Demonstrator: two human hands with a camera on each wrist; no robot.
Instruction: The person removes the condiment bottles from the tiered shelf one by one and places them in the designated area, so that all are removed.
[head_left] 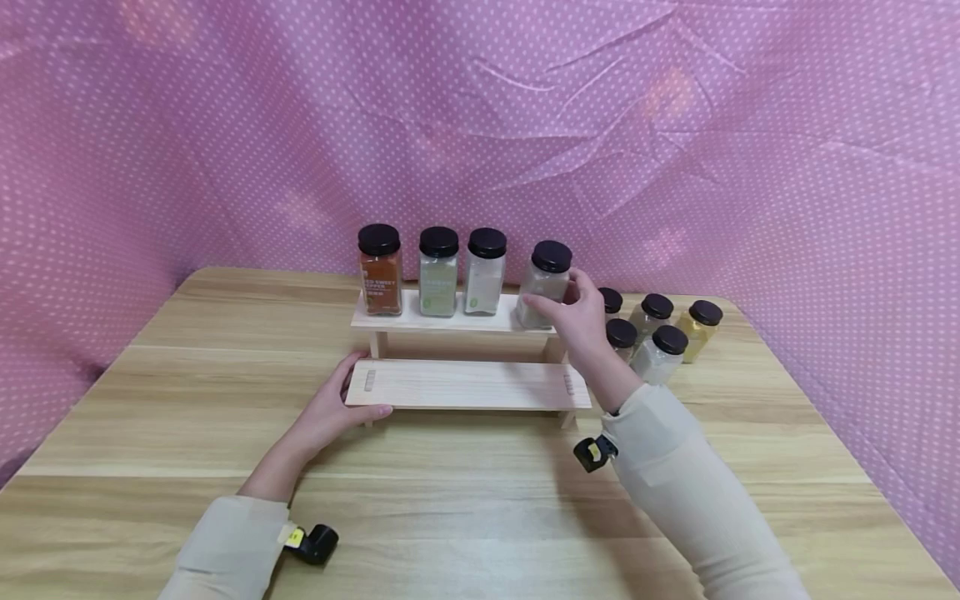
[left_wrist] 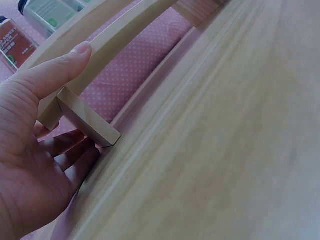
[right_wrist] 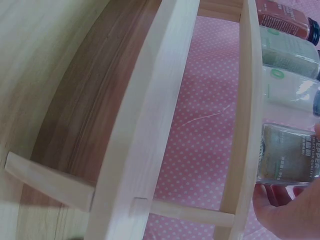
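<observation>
A two-step wooden spice rack (head_left: pixel 468 385) stands on the table. My left hand (head_left: pixel 330 414) holds the left end of its lower step; in the left wrist view the thumb lies on the board and the fingers curl behind the leg (left_wrist: pixel 87 117). My right hand (head_left: pixel 588 327) grips a black-capped pepper jar (head_left: pixel 543 285) with greyish contents at the right end of the upper step. In the right wrist view that pepper jar (right_wrist: pixel 289 154) is at the board's edge. To its left on the upper step are a white jar (head_left: pixel 483 279), a pale green jar (head_left: pixel 438 282) and a red sweet pepper jar (head_left: pixel 382 282).
Right of the rack, several more black-capped jars stand together on the table (head_left: pixel 450 517), among them a yellow one (head_left: pixel 697 333) and a whitish one (head_left: pixel 657 360). A pink dotted cloth (head_left: pixel 480 125) hangs behind the table's far edge.
</observation>
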